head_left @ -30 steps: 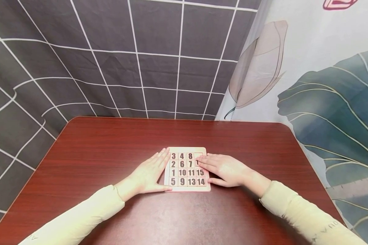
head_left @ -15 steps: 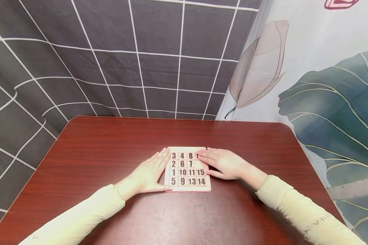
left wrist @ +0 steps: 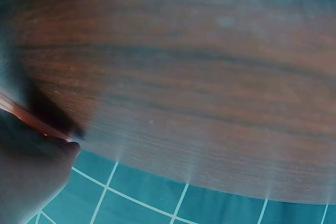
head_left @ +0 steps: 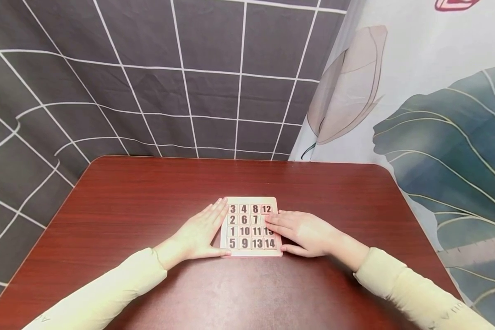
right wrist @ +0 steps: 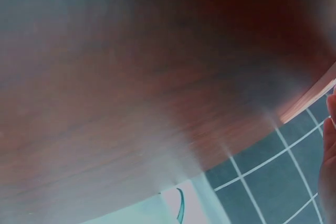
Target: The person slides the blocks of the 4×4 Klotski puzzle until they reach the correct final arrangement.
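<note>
A white sliding number puzzle lies flat on the table, with the 12 tile at its top right corner. My left hand rests along the puzzle's left side, fingers straight at the upper edge and thumb at the bottom left corner. My right hand reaches in from the right with extended fingers. Its fingertips touch the right column below the 12, partly covering the 15 tile; the thumb lies by the right edge. The wrist views catch only part of each hand and the puzzle's thin edge.
The reddish-brown wooden table has rounded far corners. Behind it hangs a dark curtain with a white grid. A white curtain with large leaf prints hangs on the right.
The 12 tile has slid up from the second row into the top right corner. My right fingertips went up with it, then came back down the right column. My left hand has stayed put.
</note>
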Available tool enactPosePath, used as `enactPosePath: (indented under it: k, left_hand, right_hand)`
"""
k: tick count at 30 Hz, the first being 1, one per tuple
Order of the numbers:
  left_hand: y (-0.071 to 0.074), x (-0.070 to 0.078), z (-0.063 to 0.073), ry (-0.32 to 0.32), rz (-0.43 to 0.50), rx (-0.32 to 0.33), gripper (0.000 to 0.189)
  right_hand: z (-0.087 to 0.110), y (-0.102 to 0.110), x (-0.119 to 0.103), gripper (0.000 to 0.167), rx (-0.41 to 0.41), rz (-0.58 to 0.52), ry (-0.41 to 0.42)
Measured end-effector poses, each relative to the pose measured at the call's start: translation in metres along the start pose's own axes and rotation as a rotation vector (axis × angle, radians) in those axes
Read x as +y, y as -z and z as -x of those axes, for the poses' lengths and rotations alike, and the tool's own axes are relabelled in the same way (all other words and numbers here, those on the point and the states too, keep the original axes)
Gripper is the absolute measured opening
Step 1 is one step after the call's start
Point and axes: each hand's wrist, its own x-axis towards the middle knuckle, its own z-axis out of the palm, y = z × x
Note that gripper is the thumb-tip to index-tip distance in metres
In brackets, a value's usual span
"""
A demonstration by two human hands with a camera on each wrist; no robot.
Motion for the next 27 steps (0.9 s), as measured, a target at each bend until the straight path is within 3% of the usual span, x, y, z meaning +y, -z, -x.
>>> enactPosePath:
  k: [7, 27]
  left_hand:
    - [0.002, -0.001, -0.001, 0.004, 0.002, -0.002, 0.116]
    - [0.003, 0.001, 0.001, -0.009, 0.008, 0.012, 0.114]
  right_hand:
    - [0.005, 0.0, -0.01, 0.057, 0.009, 0.017, 0.061]
    - [-0.003, -0.007, 0.01, 0.053, -0.004, 0.04, 0.005]
